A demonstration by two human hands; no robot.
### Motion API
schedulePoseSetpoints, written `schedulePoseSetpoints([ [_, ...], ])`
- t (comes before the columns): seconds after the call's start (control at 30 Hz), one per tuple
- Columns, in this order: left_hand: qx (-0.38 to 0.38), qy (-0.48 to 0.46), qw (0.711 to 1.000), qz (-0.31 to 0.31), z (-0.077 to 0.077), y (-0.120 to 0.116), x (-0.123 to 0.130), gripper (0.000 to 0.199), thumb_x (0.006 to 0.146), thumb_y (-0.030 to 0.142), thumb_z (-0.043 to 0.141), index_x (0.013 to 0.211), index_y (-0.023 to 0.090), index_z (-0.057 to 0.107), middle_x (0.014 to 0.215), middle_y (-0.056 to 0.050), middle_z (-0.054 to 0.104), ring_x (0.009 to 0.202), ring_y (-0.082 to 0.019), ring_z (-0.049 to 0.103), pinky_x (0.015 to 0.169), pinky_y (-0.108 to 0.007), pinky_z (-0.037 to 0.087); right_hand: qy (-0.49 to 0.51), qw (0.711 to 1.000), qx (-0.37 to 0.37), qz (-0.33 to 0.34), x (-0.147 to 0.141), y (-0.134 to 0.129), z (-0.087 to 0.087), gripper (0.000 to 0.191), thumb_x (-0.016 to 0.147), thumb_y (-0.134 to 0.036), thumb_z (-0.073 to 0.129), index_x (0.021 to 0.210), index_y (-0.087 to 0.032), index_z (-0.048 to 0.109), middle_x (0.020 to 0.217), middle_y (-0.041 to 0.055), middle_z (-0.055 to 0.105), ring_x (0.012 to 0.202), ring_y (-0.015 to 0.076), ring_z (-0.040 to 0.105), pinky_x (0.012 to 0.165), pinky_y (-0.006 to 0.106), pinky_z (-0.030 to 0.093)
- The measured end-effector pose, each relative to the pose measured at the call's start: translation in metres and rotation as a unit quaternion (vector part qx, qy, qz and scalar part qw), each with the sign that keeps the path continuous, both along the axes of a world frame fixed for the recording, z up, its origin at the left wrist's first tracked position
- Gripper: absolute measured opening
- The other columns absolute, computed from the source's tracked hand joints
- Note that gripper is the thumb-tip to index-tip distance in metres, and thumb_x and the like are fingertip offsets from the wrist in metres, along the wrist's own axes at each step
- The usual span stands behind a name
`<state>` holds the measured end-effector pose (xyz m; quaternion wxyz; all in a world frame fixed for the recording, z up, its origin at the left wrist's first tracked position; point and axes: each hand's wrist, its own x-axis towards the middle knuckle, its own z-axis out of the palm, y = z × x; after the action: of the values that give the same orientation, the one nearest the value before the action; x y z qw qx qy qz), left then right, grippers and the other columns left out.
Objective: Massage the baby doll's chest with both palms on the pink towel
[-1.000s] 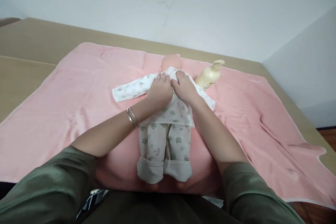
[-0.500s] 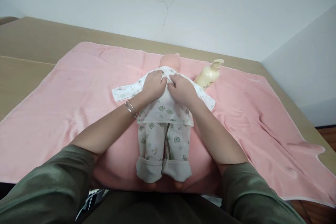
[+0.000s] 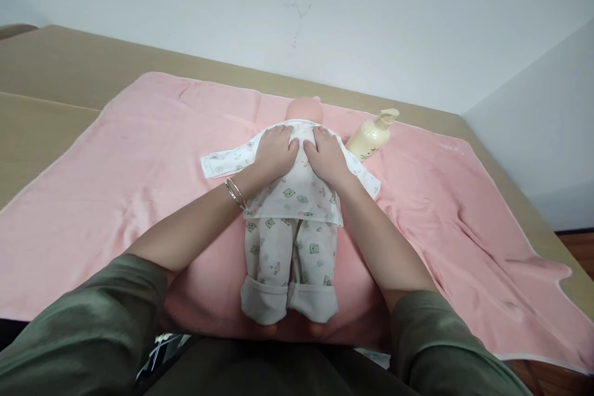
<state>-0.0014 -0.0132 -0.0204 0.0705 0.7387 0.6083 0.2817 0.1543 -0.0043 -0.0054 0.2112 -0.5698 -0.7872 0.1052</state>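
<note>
A baby doll (image 3: 304,110) lies face down, its head away from me, dressed in a white printed top (image 3: 297,198) and matching trousers (image 3: 273,253) with rolled cuffs. Its feet barely show below the cuffs. My left hand (image 3: 277,150) rests flat on the left side of the doll's upper back, fingers pointing toward the head. On the right side of the back lies my right hand (image 3: 327,154), also flat with its thumb apart. Both hands press on the cloth without gripping it. The top's sleeves stretch out to either side.
A pale yellow pump bottle (image 3: 371,136) leans or lies just right of the doll, by the right sleeve. A pink blanket (image 3: 431,198) covers much of the wooden table (image 3: 93,55). The white wall (image 3: 208,6) rises behind the table's far edge.
My fingers have let go of the pinched cloth at the upper back and flattened out. The hands are slightly farther apart, and the top lies smoother between them.
</note>
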Motion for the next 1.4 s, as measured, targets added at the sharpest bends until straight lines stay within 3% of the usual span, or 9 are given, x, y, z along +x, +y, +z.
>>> schedulePoseSetpoints([
  [0.2, -0.019, 0.050, 0.998, 0.017, 0.012, -0.015, 0.007, 0.048, 0.104, 0.026, 0.029, 0.132, 0.012, 0.065, 0.132, -0.018, 0.070, 0.128, -0.033, 0.062, 0.113, -0.049, 0.049, 0.010, 1.000, 0.001, 0.015, 0.004, 0.003, 0.001, 0.058, 0.102, -0.040, 0.039, 0.145, -0.004, 0.056, 0.158, 0.0239, 0.055, 0.151, 0.0353, 0.048, 0.129, 0.053, 0.034],
  [0.33, -0.013, 0.053, 0.998, 0.024, 0.016, -0.025, 0.016, 0.049, 0.103, 0.025, 0.033, 0.139, 0.006, 0.059, 0.144, -0.023, 0.063, 0.139, -0.035, 0.054, 0.120, -0.051, 0.043, -0.002, 1.000, -0.006, 0.004, 0.002, 0.000, 0.005, 0.062, 0.102, -0.039, 0.037, 0.149, -0.002, 0.053, 0.160, 0.0245, 0.053, 0.152, 0.0366, 0.047, 0.128, 0.054, 0.034],
  [0.43, -0.021, 0.033, 0.999, 0.007, 0.016, -0.018, 0.011, 0.045, 0.100, 0.023, 0.036, 0.130, 0.005, 0.064, 0.139, -0.023, 0.066, 0.135, -0.034, 0.057, 0.122, -0.049, 0.042, -0.040, 0.999, -0.035, -0.002, -0.001, -0.008, 0.013, 0.067, 0.103, -0.039, 0.034, 0.157, 0.001, 0.044, 0.166, 0.0249, 0.044, 0.158, 0.0379, 0.039, 0.132, 0.055, 0.027],
  [0.57, -0.056, -0.025, 0.998, -0.015, 0.015, 0.000, -0.005, 0.041, 0.100, 0.034, 0.037, 0.117, 0.013, 0.069, 0.131, -0.017, 0.073, 0.122, -0.030, 0.065, 0.113, -0.046, 0.049, -0.080, 0.992, -0.099, 0.020, -0.004, -0.026, 0.027, 0.071, 0.103, -0.039, 0.035, 0.164, -0.002, 0.032, 0.174, 0.0215, 0.031, 0.164, 0.0380, 0.026, 0.134, 0.055, 0.023],
  [0.7, -0.052, -0.021, 0.998, -0.021, 0.013, 0.004, -0.010, 0.042, 0.102, 0.037, 0.035, 0.110, 0.015, 0.069, 0.120, -0.016, 0.076, 0.111, -0.029, 0.068, 0.105, -0.046, 0.054, -0.084, 0.993, -0.080, 0.033, -0.006, -0.032, 0.030, 0.063, 0.103, -0.033, 0.034, 0.158, -0.003, 0.043, 0.169, 0.0247, 0.040, 0.161, 0.0385, 0.033, 0.130, 0.056, 0.031],
  [0.8, -0.024, 0.033, 0.999, -0.016, 0.017, -0.007, -0.002, 0.039, 0.102, 0.029, 0.034, 0.112, 0.012, 0.067, 0.123, -0.019, 0.074, 0.118, -0.031, 0.066, 0.110, -0.048, 0.051, -0.052, 0.997, -0.054, 0.033, -0.003, -0.019, 0.020, 0.062, 0.107, -0.043, 0.029, 0.151, -0.005, 0.051, 0.164, 0.0247, 0.048, 0.156, 0.0376, 0.041, 0.128, 0.057, 0.033],
  [0.97, -0.046, 0.068, 0.996, -0.047, 0.030, -0.025, 0.008, 0.036, 0.100, 0.024, 0.035, 0.109, 0.010, 0.067, 0.119, -0.022, 0.072, 0.120, -0.034, 0.065, 0.108, -0.048, 0.052, -0.024, 0.997, -0.072, -0.008, 0.005, 0.001, 0.006, 0.076, 0.108, -0.057, 0.028, 0.162, -0.003, 0.035, 0.173, 0.0255, 0.030, 0.165, 0.0387, 0.023, 0.132, 0.060, 0.020],
  [1.2, -0.098, 0.012, 0.995, -0.028, 0.025, 0.003, -0.015, 0.040, 0.101, 0.033, 0.033, 0.098, 0.018, 0.071, 0.110, -0.016, 0.077, 0.101, -0.031, 0.071, 0.091, -0.046, 0.057, -0.088, 0.995, -0.039, 0.023, -0.007, -0.026, 0.023, 0.059, 0.107, -0.040, 0.033, 0.146, -0.002, 0.055, 0.160, 0.0272, 0.051, 0.153, 0.0417, 0.043, 0.126, 0.059, 0.034],
  [1.4, -0.086, 0.025, 0.996, -0.009, 0.020, 0.005, -0.015, 0.049, 0.104, 0.038, 0.028, 0.097, 0.018, 0.073, 0.111, -0.016, 0.078, 0.103, -0.031, 0.071, 0.095, -0.046, 0.057, -0.053, 0.998, -0.041, 0.018, -0.007, -0.020, 0.019, 0.055, 0.106, -0.036, 0.035, 0.143, -0.002, 0.057, 0.163, 0.0265, 0.048, 0.156, 0.0385, 0.040, 0.127, 0.054, 0.036],
])
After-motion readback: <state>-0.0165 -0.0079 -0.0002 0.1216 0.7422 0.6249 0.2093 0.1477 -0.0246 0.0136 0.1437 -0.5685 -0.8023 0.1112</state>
